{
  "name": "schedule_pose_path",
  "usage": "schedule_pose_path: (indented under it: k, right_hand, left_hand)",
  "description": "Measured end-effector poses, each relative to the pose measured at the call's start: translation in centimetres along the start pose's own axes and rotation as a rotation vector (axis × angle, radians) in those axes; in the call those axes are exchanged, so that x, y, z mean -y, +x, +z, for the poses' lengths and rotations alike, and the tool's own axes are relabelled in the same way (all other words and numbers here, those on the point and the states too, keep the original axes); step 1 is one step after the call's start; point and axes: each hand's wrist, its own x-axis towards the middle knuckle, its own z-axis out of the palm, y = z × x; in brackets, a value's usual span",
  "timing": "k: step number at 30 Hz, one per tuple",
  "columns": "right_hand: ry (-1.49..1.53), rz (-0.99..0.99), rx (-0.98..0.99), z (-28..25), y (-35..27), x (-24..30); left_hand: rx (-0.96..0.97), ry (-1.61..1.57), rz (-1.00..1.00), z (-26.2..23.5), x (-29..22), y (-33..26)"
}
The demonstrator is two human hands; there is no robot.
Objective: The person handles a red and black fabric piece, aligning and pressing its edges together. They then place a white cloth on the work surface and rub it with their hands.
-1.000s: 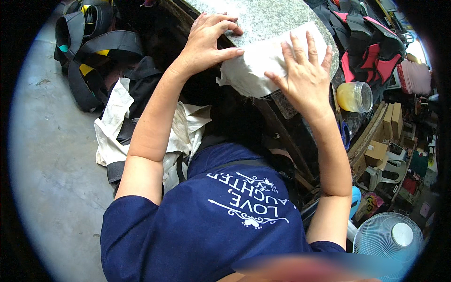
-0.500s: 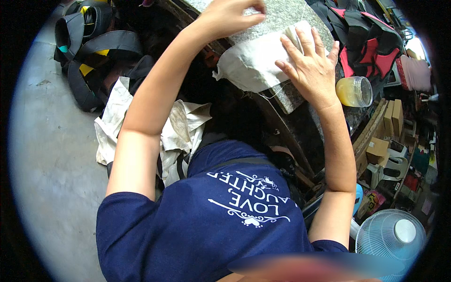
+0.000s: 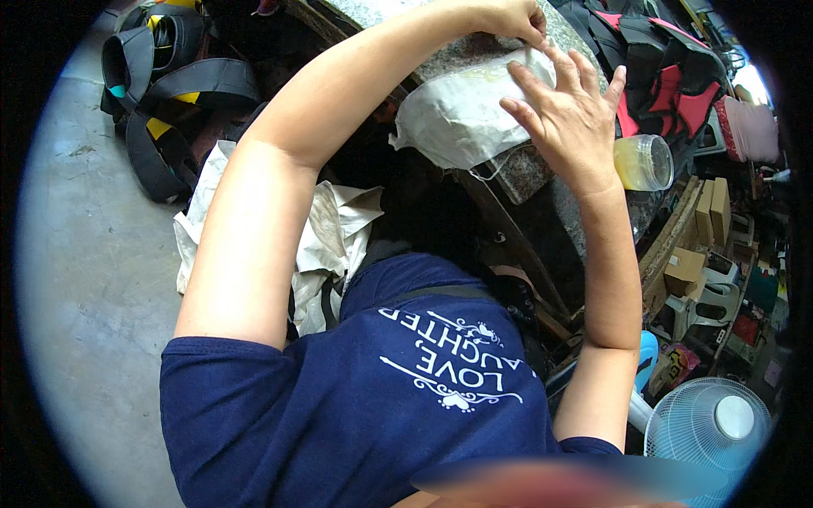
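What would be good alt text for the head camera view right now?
Seen from above, a person's right hand presses flat on a white bag lying on a speckled stone counter, while the left hand pinches the bag's far edge. A yellowish jar lies beside it.

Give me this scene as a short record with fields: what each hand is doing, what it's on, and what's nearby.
Left hand: fingers curled at the far edge of the white bag; grip unclear
Right hand: flat, fingers spread, pressing on the bag
Bag: lies on the speckled stone counter, overhanging its near edge
Right of the hand: clear jar with yellowish contents, on its side
Floor, left: black straps, pale cloth
Lower right: white fan
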Motion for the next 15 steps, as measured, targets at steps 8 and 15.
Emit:
schedule_pose_path:
  k: [8, 15]
  right_hand:
    - [0.302, -0.143, -0.007, -3.6, 0.4, 4.5]
    - [0.111, 0.056, 0.042, -0.6, 2.9, 0.3]
  left_hand:
    - [-0.069, 0.07, 0.032, -0.3, 0.7, 1.4]
    - [-0.078, 0.061, 0.039, -0.8, 0.7, 1.5]
